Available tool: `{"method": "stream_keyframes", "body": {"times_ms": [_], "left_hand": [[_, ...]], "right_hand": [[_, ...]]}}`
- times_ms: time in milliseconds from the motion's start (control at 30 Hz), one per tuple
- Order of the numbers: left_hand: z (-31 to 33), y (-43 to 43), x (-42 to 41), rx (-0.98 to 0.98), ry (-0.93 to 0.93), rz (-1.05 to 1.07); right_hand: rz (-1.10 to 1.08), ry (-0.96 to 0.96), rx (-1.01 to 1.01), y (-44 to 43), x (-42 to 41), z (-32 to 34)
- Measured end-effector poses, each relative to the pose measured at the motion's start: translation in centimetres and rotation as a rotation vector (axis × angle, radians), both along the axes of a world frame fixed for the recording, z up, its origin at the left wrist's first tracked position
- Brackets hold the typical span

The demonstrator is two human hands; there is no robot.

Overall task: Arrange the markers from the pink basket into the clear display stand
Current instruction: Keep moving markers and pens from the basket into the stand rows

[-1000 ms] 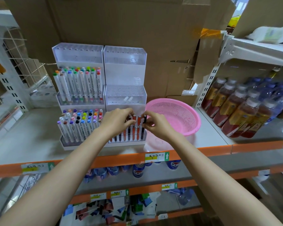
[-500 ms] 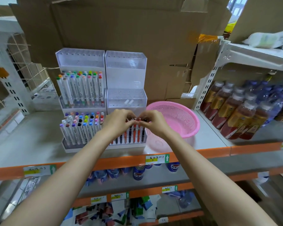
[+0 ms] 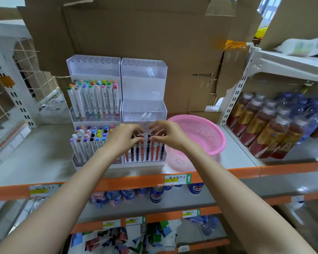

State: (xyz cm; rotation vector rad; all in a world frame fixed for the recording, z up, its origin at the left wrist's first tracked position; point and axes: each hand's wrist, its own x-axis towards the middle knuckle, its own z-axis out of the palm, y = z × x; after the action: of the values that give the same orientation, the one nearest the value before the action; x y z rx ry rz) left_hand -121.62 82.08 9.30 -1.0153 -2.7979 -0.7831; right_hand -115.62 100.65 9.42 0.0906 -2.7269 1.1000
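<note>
Now pinching caps of upright markers (image 3: 142, 153) with left hand (image 3: 123, 138) and right hand (image 3: 166, 133) | axes vertical, below both grips | pink basket (image 3: 202, 131) right, nearer right hand

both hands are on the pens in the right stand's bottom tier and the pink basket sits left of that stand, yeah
No: the head view shows the pink basket right of the right stand, not left. The left hand and right hand are on the pens in its bottom tier.
</note>
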Motion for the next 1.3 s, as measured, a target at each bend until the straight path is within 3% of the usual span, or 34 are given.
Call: {"method": "stream_keyframes", "body": {"times_ms": [167,900,1200,1300], "left_hand": [[0.3,-0.9,0.1,0.055,-0.030,-0.038],[0.4,-2.6,-0.3,0.119,0.004,-0.041],[-0.4,-6.5,-0.1,0.104,0.332,0.137],[-1.3,-9.2,-0.9,0.103,0.344,0.206]], "right_hand": [[0.023,0.034,0.108,-0.5,-0.4,0.2],[0.128,-0.017,0.233,-2.1,-2.0,0.8],[0.167,0.042,0.443,-5.3,-2.6,1.6],[0.142,0.098,0.481,-7.2,-2.8,1.9]]}}
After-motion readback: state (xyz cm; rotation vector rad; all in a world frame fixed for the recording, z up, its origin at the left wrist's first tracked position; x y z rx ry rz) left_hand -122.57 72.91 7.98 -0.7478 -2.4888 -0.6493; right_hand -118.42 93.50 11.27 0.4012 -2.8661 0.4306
